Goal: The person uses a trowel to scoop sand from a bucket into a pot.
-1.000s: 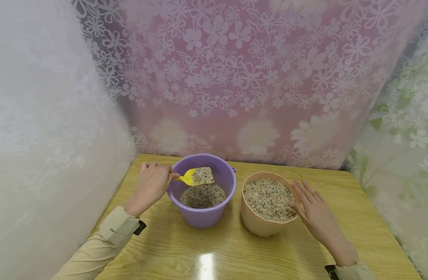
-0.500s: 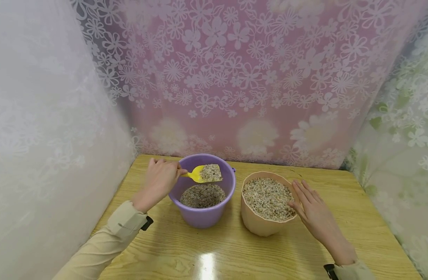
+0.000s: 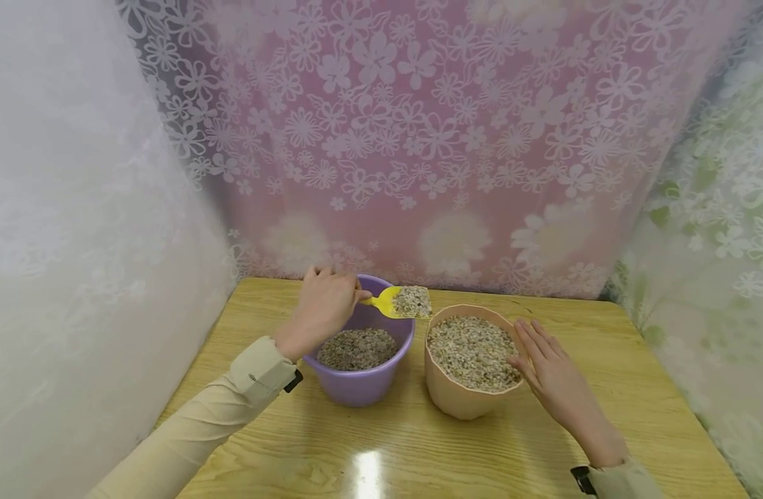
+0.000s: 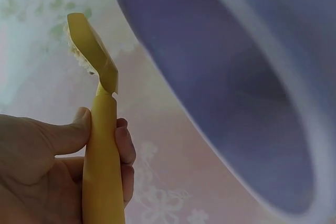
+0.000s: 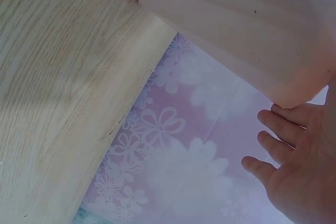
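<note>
My left hand (image 3: 321, 305) grips the handle of a yellow scoop (image 3: 389, 303), thumb on one side and fingers curled round the other in the left wrist view. Pale gravel (image 3: 412, 301) fills the scoop's blade, which hangs over the right rim of the purple bucket (image 3: 359, 388), near the peach pot. Darker gravel (image 3: 356, 348) lies in the bucket's bottom. The peach pot (image 3: 462, 402) is filled almost to its rim with similar gravel (image 3: 475, 352). With fingers straight, my right hand (image 3: 556, 378) rests against the pot's right side; the right wrist view shows its fingertips by the rim.
Bucket and pot stand side by side on a yellow wooden table (image 3: 294, 450), a small gap between them. A pink flowered curtain (image 3: 369, 173) hangs behind the table's back edge. Pale sheets close off the left (image 3: 94, 242) and right sides.
My left hand has carried the loaded scoop rightward and slightly up, from above the bucket's middle to its right rim beside the pot. My right hand stays at the pot.
</note>
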The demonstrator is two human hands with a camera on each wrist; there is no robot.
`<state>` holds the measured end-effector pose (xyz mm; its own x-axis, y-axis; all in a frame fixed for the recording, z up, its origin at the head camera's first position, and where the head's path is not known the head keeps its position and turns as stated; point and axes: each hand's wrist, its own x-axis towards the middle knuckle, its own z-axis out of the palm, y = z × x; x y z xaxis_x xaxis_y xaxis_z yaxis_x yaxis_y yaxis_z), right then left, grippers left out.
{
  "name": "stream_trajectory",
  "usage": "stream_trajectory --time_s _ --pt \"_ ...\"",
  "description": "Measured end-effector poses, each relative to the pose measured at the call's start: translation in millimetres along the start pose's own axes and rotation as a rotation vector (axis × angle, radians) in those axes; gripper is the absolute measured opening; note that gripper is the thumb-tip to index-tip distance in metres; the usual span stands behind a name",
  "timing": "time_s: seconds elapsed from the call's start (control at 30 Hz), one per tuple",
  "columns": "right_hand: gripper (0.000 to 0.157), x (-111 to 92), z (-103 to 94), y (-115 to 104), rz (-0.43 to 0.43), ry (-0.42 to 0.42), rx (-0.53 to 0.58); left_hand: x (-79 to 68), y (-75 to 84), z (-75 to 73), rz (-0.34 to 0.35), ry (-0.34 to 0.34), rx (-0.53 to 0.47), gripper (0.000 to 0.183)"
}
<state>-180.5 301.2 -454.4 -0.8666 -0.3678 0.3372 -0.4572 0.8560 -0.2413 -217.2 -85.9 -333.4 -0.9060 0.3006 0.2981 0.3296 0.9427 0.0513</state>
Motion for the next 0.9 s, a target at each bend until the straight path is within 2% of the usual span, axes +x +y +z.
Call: stream_trajectory --time_s 0.3,0.4,0.5,0.53,0.63,0.67,0.7,0.73,0.77,0.8,0.87,0.9 --pt "0.069 1 0.2 1 0.005 0.001 0.007 17.9 34.5 5.8 0.113 0.009 0.064 0.028" --pt "0.069 2 -0.2 1 0.008 -0.001 0.012 24.4 47.4 8.3 0.117 -0.045 0.073 0.027" --pt "0.069 2 -0.3 1 0.013 -0.006 0.014 29.8 56.9 13.8 0.133 -0.067 0.107 0.024" --pt "0.069 2 -0.2 1 0.014 -0.008 0.015 31.9 57.8 17.6 0.160 -0.086 0.116 0.019" --pt "0.069 1 0.5 1 0.012 -0.003 0.015 57.4 36.7 84.6 0.359 -0.043 -0.027 0.024" --pt "0.069 1 0.8 2 0.011 -0.001 0.015 68.1 28.9 108.2 0.415 -0.060 -0.079 0.029" --pt "0.069 1 1.2 2 0.011 0.002 0.013 78.2 21.2 133.6 0.502 -0.040 -0.140 0.030" --pt "0.069 1 1.5 2 0.012 0.001 0.014 87.8 14.6 156.8 0.560 -0.036 -0.164 0.032" --pt "0.069 1 1.7 2 0.011 0.003 0.014 96.9 10.4 176.2 0.588 -0.029 -0.181 0.033" --pt "0.068 1 1.9 2 0.012 0.004 0.013 99.6 14.3 174.9 0.550 -0.059 -0.165 0.031" --pt "0.068 0 2.0 2 0.012 0.008 0.011 102.0 20.2 175.5 0.554 0.010 -0.073 0.034" --pt "0.068 0 2.1 3 0.011 0.011 0.011 102.5 26.1 169.1 0.517 0.010 -0.030 0.035"
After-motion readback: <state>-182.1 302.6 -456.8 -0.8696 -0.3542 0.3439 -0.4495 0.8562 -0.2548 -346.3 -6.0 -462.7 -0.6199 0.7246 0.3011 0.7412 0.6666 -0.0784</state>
